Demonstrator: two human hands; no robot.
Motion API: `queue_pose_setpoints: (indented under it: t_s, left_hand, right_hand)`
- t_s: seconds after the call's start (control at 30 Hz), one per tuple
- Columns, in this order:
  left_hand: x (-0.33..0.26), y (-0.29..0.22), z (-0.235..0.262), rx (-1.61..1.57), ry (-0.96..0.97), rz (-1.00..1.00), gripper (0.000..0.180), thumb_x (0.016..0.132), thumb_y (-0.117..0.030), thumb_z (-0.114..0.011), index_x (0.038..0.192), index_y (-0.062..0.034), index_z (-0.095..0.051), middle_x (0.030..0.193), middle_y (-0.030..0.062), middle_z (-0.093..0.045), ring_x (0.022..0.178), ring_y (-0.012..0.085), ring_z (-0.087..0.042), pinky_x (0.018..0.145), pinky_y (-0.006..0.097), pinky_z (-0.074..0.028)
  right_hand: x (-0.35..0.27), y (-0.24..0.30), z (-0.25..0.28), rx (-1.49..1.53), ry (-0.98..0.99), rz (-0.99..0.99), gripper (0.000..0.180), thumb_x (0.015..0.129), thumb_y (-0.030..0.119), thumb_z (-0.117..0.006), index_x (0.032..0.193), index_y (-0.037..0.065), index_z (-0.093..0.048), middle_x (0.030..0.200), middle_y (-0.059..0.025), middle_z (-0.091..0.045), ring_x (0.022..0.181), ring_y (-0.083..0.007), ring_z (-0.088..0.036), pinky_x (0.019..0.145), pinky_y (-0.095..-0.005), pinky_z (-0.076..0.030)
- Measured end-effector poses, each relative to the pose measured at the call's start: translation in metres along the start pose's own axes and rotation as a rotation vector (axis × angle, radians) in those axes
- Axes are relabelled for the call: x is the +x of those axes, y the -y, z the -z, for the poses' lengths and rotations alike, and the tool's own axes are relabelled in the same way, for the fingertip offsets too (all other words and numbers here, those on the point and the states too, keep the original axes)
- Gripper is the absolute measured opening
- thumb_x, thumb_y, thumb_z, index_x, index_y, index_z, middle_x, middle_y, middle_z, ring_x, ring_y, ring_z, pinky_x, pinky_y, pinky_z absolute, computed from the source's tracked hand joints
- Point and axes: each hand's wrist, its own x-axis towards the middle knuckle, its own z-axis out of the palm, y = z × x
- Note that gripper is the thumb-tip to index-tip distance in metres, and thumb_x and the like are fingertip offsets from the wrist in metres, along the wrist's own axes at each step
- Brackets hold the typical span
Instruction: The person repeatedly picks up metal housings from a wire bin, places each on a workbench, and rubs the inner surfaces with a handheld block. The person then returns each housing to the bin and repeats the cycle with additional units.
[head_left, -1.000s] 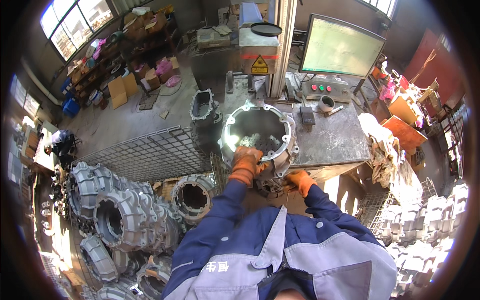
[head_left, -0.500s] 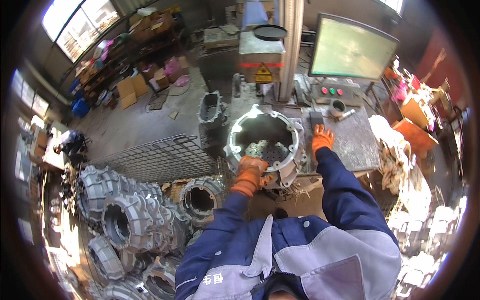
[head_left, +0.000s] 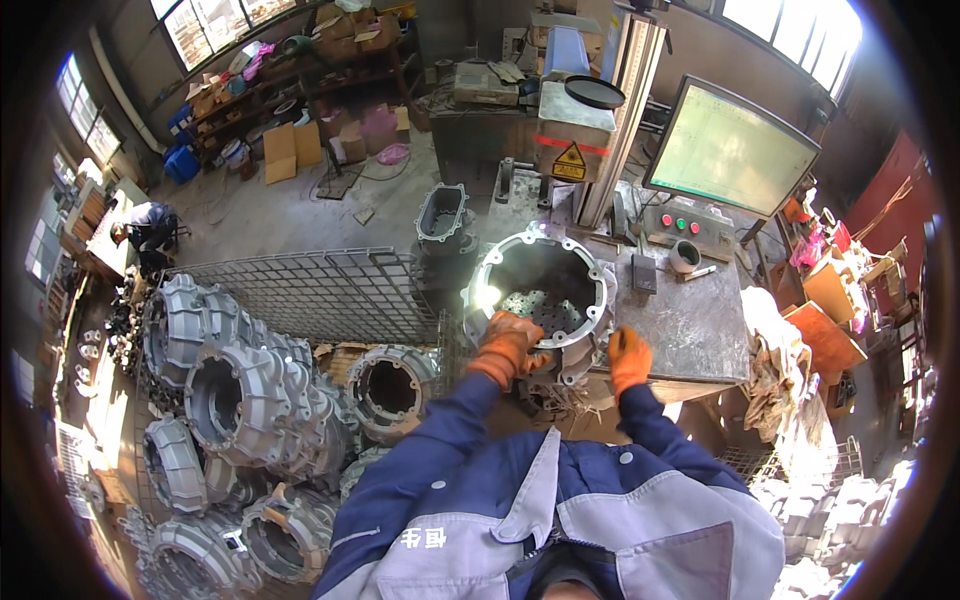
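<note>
A grey cast metal housing with a round bolt-hole flange stands upright at the front of the workbench, open at the top. Its bottom inside shows a pattern of holes. My left hand, in an orange glove, is closed on the near left of its rim. My right hand, gloved the same, is just off the housing's near right side by the bench edge. Its fingers look loosely extended with nothing visible in them; whether they touch the casting I cannot tell. A small black box lies on the bench beyond it.
Above the housing hangs a marking-machine head on a metal column. A monitor, a button panel and a cup are at the right. Similar housings pile up at left beside a wire mesh panel.
My right hand has drawn back from beside the black box toward the housing's near right side. My left hand stays on the rim. The view has shifted.
</note>
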Motion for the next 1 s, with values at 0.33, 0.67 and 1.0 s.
queue_pose_setpoints:
  t_s: [0.33,0.67,1.0]
  left_hand:
    - [0.007,0.004,-0.005,0.025,0.104,0.060,0.039,0.072,-0.055,-0.067,0.086,-0.0193,-0.073,0.089,0.0098,-0.072,0.091,0.0332,-0.068,0.082,0.044,-0.050]
    - [-0.001,-0.004,0.009,0.014,0.071,0.052,0.038,0.077,-0.049,-0.071,0.096,-0.0163,-0.072,0.099,0.0103,-0.072,0.098,0.0320,-0.068,0.090,0.040,-0.048]
    - [0.004,-0.003,0.006,0.017,0.109,0.083,0.044,0.076,-0.056,-0.071,0.094,-0.0159,-0.074,0.096,0.0115,-0.072,0.098,0.0335,-0.067,0.089,0.042,-0.049]
  right_hand:
    - [-0.085,0.030,0.007,1.462,1.045,-1.229,0.074,0.095,0.058,-0.057,0.143,0.006,-0.038,0.148,-0.0107,-0.045,0.129,-0.0298,-0.052,0.106,-0.0437,-0.042]
    - [-0.097,0.024,-0.037,1.209,0.984,-1.201,0.059,0.101,0.056,-0.044,0.132,0.007,-0.053,0.130,-0.0132,-0.062,0.115,-0.0333,-0.060,0.095,-0.0448,-0.049]
    - [-0.091,0.024,-0.027,1.168,1.051,-1.151,0.059,0.099,0.056,-0.045,0.132,0.008,-0.053,0.131,-0.0132,-0.063,0.115,-0.0309,-0.061,0.097,-0.0432,-0.045]
